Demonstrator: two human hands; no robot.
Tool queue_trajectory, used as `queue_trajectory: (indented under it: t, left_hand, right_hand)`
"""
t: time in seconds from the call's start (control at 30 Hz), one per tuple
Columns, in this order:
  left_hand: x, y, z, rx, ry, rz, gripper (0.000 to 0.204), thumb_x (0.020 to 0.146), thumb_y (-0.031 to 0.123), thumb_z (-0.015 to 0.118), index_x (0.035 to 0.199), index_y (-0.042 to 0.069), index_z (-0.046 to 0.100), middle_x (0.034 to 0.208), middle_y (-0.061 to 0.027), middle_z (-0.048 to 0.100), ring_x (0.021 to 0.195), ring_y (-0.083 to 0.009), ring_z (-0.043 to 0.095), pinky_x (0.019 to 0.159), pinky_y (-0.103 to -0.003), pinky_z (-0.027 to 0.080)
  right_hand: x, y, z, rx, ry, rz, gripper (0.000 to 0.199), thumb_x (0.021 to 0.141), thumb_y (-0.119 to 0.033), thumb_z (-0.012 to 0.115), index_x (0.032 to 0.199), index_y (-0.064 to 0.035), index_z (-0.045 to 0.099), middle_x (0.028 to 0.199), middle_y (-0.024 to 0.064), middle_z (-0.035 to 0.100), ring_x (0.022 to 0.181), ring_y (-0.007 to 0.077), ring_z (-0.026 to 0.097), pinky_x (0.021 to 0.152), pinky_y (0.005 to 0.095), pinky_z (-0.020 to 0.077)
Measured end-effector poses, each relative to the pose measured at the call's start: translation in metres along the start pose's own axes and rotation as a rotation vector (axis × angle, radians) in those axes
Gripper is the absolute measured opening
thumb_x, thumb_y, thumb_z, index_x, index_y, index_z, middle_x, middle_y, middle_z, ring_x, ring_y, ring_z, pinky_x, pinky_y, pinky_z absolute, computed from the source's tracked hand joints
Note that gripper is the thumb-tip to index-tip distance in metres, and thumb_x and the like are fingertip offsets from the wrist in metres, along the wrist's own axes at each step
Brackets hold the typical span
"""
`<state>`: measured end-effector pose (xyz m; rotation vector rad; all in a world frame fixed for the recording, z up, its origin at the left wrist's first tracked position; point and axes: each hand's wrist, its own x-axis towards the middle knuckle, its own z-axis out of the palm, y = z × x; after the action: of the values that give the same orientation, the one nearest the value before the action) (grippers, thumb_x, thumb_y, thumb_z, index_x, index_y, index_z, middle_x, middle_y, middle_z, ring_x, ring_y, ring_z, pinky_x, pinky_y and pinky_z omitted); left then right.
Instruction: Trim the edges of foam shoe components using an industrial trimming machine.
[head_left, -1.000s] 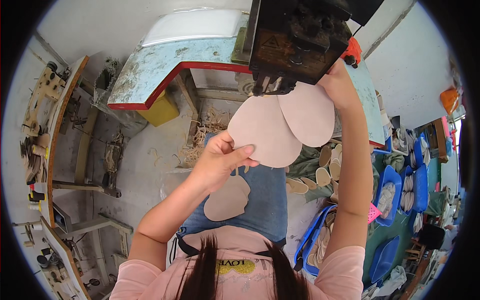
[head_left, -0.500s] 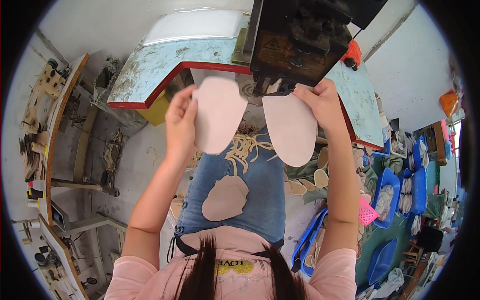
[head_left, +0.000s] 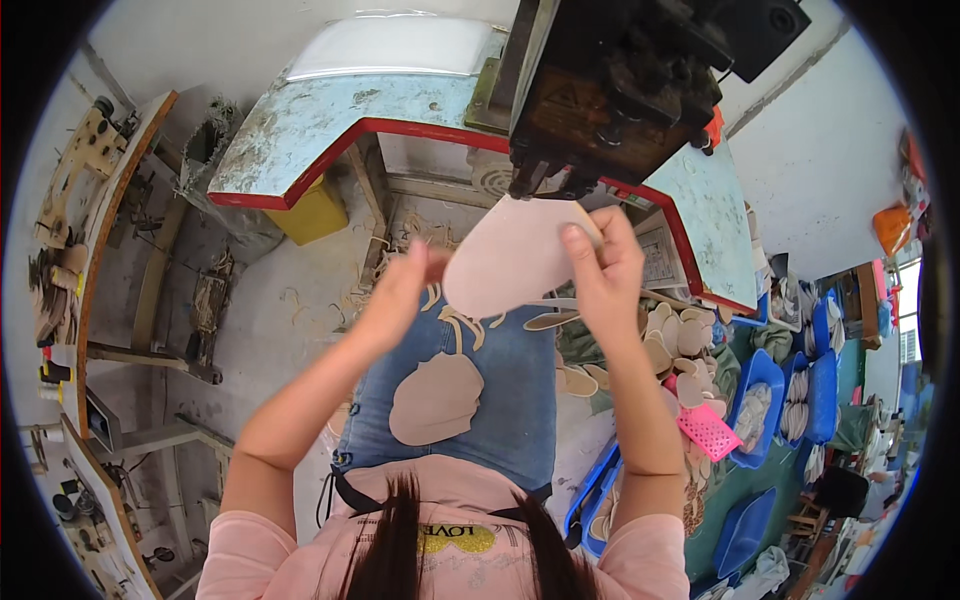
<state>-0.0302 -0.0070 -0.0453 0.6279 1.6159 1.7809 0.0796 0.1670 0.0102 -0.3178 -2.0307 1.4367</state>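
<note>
Pinching a pale pink, sole-shaped piece (head_left: 512,258) by its right edge, your right hand (head_left: 608,268) has its thumb on the near face. The piece is above your lap, its upper end just below the black machine head (head_left: 615,110). Your left hand (head_left: 392,298) is at its left edge; the fingers are blurred, so whether they touch it cannot be told. Similar cut pieces (head_left: 437,400) lie overlapping on your jeans (head_left: 520,400), near curled pale strips (head_left: 462,327). Beyond stands a pale blue, red-edged table (head_left: 330,105).
</note>
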Motion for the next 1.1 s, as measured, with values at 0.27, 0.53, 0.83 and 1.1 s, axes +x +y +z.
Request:
queue_trajectory:
  t: [0.27,0.53,0.83,1.1]
  left_hand:
    - [0.028,0.097,0.011,0.142,-0.329,-0.06,0.021,0.078,0.015,0.058,0.087,-0.003,0.06,0.072,-0.004,0.061,0.057,-0.0048,0.053,0.051,-0.019,0.043]
    - [0.015,0.092,0.004,-0.071,-0.257,-0.172,0.02,0.076,0.014,0.06,0.088,-0.003,0.06,0.074,-0.0056,0.062,0.062,-0.0078,0.058,0.056,-0.021,0.046]
    - [0.001,0.066,0.023,-0.318,-0.165,-0.105,0.02,0.08,0.014,0.056,0.095,0.001,0.055,0.082,-0.0033,0.06,0.07,-0.0064,0.055,0.062,-0.021,0.044]
    - [-0.016,0.049,0.014,-0.29,-0.076,-0.043,0.02,0.08,0.012,0.055,0.097,0.003,0.054,0.08,-0.001,0.059,0.067,-0.0045,0.054,0.054,-0.017,0.04]
  right_hand:
    - [-0.013,0.008,0.021,0.312,-0.145,0.16,0.022,0.084,-0.02,0.049,0.096,-0.0016,0.047,0.084,-0.0003,0.049,0.076,0.0049,0.044,0.066,0.0192,0.0367]
    - [-0.028,0.033,-0.045,0.157,-0.616,0.467,0.029,0.067,-0.012,0.067,0.092,-0.0011,0.058,0.082,0.0022,0.06,0.075,0.0117,0.056,0.07,0.0256,0.0444]
    - [0.01,0.004,-0.09,0.133,-0.209,0.351,0.014,0.072,-0.011,0.062,0.08,-0.0026,0.054,0.071,0.0017,0.058,0.062,0.0062,0.054,0.056,0.019,0.0425]
    - [0.061,-0.034,-0.068,-0.044,-0.271,0.19,0.013,0.072,-0.011,0.061,0.077,-0.0009,0.055,0.068,0.003,0.058,0.057,0.0066,0.054,0.052,0.0183,0.0412]
